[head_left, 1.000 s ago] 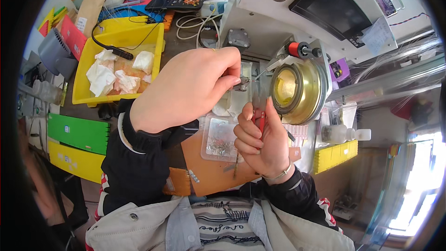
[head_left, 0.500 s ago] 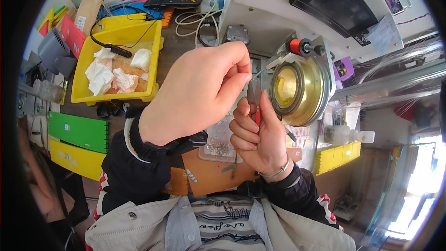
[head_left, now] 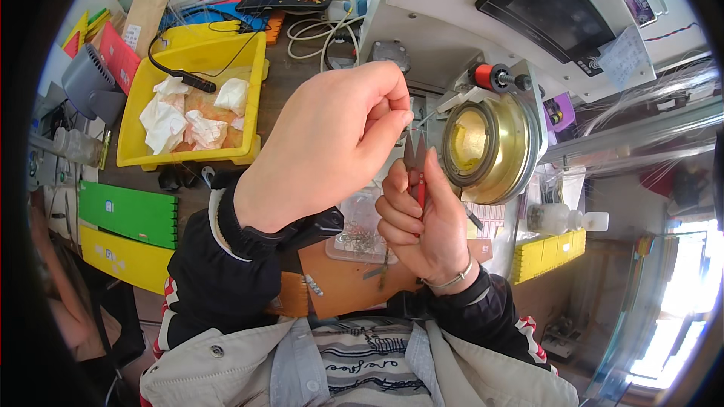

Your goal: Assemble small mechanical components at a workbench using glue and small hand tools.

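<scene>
My left hand is raised over the bench with thumb and forefinger pinched together. Whatever lies in that pinch is too fine to make out. Just below and to the right, my right hand grips a pair of thread snips with red handles. Their dark pointed blades aim upward, slightly apart, close by the left fingertips. Right of the snips sits a round brass-coloured machine part with a dark ring. A thin metal rod on the machine points toward my fingertips.
A yellow bin with crumpled white tissues stands at left. A clear box of small metal bits lies beneath my hands. A red spool and a dark screen are on the machine. Green board lies left.
Both hands and the snips appear slightly farther right, along with a small shift of the whole view. The pinch and the grip on the snips stay the same.
</scene>
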Tool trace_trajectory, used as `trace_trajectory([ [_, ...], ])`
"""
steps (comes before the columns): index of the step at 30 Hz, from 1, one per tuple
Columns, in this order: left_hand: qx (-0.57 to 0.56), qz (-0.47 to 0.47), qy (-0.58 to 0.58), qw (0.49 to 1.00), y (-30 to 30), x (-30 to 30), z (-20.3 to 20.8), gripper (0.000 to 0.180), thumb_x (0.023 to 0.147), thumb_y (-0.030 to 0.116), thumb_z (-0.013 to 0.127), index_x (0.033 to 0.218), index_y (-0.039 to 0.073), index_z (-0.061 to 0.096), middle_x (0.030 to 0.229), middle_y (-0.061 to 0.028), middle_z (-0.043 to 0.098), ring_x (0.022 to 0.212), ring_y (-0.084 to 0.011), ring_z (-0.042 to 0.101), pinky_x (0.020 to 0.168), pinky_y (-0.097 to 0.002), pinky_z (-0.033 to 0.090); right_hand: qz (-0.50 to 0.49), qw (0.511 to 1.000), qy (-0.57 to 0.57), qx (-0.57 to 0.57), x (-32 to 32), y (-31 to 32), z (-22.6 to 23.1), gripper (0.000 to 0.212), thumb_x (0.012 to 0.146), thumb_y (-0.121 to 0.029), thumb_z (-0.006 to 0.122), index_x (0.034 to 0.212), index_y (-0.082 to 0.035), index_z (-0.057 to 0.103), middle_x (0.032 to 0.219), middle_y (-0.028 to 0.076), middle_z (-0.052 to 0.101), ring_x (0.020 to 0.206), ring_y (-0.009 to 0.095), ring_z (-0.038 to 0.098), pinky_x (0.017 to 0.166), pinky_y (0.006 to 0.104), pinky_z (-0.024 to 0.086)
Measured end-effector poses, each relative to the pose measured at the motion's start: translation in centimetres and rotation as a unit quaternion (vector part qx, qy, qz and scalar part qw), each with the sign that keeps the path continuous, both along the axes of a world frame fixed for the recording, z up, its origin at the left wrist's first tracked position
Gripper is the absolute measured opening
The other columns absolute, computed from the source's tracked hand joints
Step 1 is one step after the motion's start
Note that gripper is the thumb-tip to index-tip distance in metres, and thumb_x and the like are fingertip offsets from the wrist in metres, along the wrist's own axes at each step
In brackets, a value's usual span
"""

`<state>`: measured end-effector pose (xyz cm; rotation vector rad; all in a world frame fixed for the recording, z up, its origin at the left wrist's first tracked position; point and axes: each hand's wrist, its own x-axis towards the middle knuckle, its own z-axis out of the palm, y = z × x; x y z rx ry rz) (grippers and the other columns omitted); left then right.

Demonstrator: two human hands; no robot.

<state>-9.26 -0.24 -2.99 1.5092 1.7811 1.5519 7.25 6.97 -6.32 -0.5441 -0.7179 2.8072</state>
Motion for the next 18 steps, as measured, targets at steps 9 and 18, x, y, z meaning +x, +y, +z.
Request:
trace_trajectory([
  [9, 0.006, -0.014, 0.016, 1.000, -0.10, 0.09, 0.06, 0.007, 0.090, 0.001, 0.060, 0.085, 0.001, 0.054, 0.060, 0.0013, 0.045, 0.053, -0.0048, 0.037, 0.048, -0.0236, 0.029, -0.018, 0.999, -0.027, -0.019, -0.23, 0.02, 0.27, 0.044, 0.108, -0.047, 0.034, 0.091, -0.009, 0.050, 0.063, -0.007, 0.029, 0.050, 0.004, 0.021, 0.043, 0.0204, 0.017],
  [18, 0.006, -0.018, 0.042, 0.999, -0.29, 0.24, 0.19, 0.008, 0.089, 0.000, 0.061, 0.085, 0.001, 0.054, 0.059, -0.0011, 0.046, 0.051, -0.0060, 0.039, 0.047, -0.0247, 0.030, -0.018, 0.998, -0.038, -0.052, -0.37, 0.03, 0.38, 0.042, 0.108, -0.045, 0.036, 0.085, -0.011, 0.047, 0.062, -0.008, 0.028, 0.050, 0.004, 0.020, 0.042, 0.0203, 0.016],
])
